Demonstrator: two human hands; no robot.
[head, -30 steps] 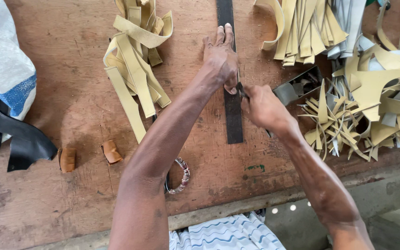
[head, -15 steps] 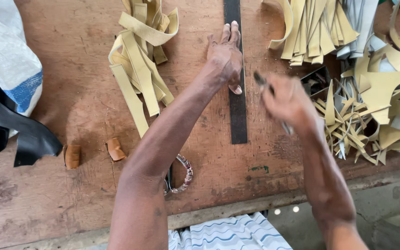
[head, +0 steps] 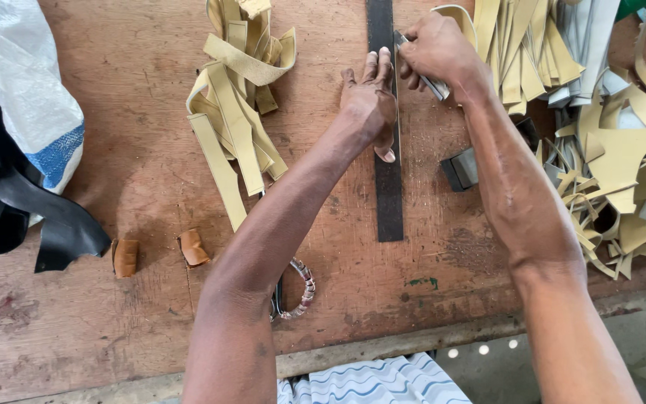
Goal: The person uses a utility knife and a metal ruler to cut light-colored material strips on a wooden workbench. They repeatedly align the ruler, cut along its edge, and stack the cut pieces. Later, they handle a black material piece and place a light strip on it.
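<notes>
At far left lie a white bag (head: 20, 90) and black scraps (head: 16, 202). Tan strips (head: 235, 112) sit upper centre. The left hand (head: 369, 101) presses flat, fingers spread, on a dark strip (head: 387, 179) (running top to centre). The right hand (head: 435, 49) grips a metal blade (head: 426, 75) beside it.

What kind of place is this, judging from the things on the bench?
Probably a small leather or strap-cutting workshop: a worn wooden bench holds piles of cut tan strips, the left hand presses a long dark strip, and the right hand holds a metal cutting tool.
</notes>
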